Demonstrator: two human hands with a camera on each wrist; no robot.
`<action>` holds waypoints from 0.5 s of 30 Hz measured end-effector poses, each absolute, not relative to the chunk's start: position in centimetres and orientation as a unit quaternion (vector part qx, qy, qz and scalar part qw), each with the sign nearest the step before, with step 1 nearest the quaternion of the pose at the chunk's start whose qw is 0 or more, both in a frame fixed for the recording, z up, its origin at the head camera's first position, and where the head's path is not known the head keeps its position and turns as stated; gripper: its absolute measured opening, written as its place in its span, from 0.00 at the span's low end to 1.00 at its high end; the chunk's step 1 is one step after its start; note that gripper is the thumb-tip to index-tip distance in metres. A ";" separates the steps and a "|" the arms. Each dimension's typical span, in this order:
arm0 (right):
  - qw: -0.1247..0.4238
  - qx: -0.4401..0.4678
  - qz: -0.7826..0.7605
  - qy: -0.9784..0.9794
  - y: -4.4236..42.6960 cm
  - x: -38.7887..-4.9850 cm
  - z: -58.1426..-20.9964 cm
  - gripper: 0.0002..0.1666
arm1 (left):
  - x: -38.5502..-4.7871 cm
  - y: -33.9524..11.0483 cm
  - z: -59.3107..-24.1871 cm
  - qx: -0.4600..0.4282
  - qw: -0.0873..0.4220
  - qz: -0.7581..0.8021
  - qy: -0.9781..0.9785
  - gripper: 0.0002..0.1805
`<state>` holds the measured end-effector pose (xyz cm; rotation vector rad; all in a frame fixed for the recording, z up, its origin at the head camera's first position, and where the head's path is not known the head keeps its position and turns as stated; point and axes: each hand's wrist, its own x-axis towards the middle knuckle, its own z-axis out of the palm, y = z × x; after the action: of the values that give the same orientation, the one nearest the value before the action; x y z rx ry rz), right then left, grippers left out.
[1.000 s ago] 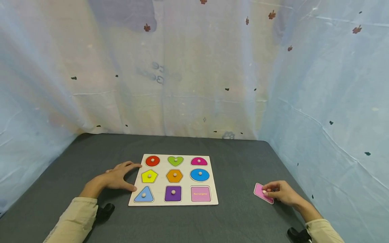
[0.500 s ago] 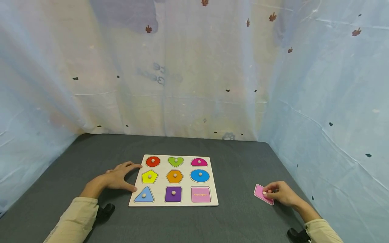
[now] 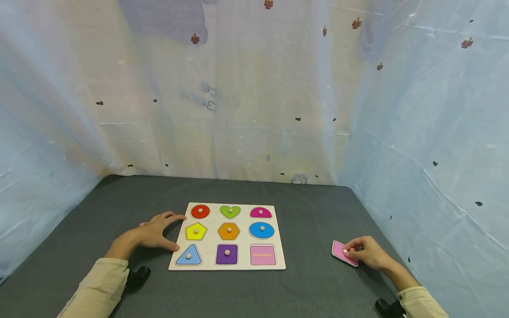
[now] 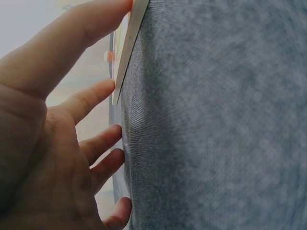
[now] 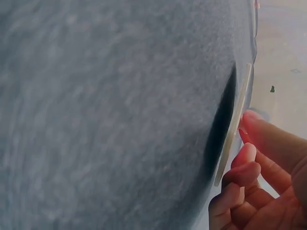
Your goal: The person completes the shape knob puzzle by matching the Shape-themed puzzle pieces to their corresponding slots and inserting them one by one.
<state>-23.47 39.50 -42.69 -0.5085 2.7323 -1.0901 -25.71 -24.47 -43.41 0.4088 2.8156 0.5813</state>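
Observation:
A white wooden peg puzzle board [image 3: 244, 236] lies on the grey table, several coloured shapes with small knobs set in it. Its near right rectangular recess [image 3: 263, 261] is pink, printed with a word, and holds no piece. Fingertips of my left hand [image 3: 153, 232] touch the board's left edge, thumb and index spread apart and fairly straight; the left wrist view shows them against the board edge [image 4: 128, 55]. To the right, my right hand [image 3: 370, 253] pinches the knob of a pink rectangular puzzle piece [image 3: 339, 251]. In the right wrist view, this piece [image 5: 234, 132] is tilted, with a dark shadow beneath.
Grey cloth covers the table [image 3: 310, 221]. A pale patterned curtain [image 3: 254, 88] hangs behind it and along both sides. Dark wrist devices [image 3: 138, 277] show beside both sleeves.
The pink puzzle piece has tilted very slightly in my right hand. My left hand stays at the board's edge, and the head view has shifted a little.

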 end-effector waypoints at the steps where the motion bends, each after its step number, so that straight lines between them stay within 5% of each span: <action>1: 0.074 -0.173 -0.362 0.913 39.4 -23.5 -42.6 0.10 | -25.7 -24.5 -43.4 0.139 0.119 0.197 0.963 0.52; 15: 0.050 -0.200 -0.369 0.906 36.8 -24.1 -42.0 0.09 | -25.6 -24.3 -43.3 0.141 0.114 0.202 0.962 0.52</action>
<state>-24.15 36.80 -41.95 -0.6089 2.7590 -1.1235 -25.56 -24.32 -43.26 0.4149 2.8222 0.5921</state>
